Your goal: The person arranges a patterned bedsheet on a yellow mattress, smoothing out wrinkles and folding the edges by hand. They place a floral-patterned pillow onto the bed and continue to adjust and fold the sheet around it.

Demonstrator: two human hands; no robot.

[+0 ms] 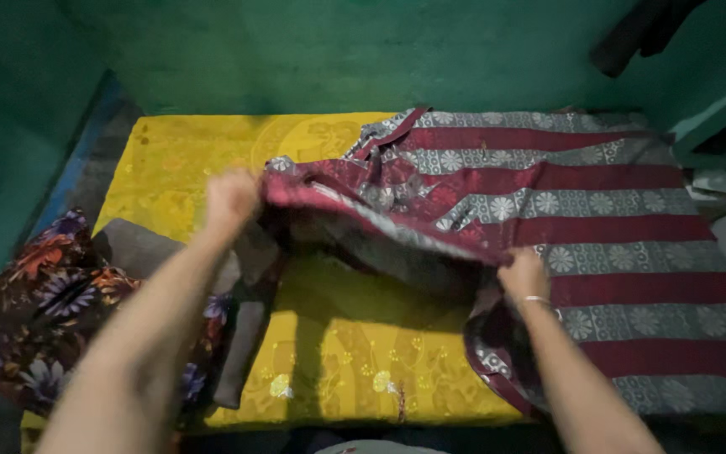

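Observation:
A maroon and grey striped blanket with flower patterns lies over the right half of a bed with a yellow patterned sheet. My left hand grips the blanket's raised edge near the middle of the bed. My right hand, with a thin bangle at the wrist, holds the same edge closer to me. Between my hands the edge is lifted and sags, casting a shadow on the yellow sheet below.
A dark floral cloth and a grey cloth lie bunched at the bed's left near side. Green walls enclose the bed at the back and left. Dark clothing hangs at the upper right.

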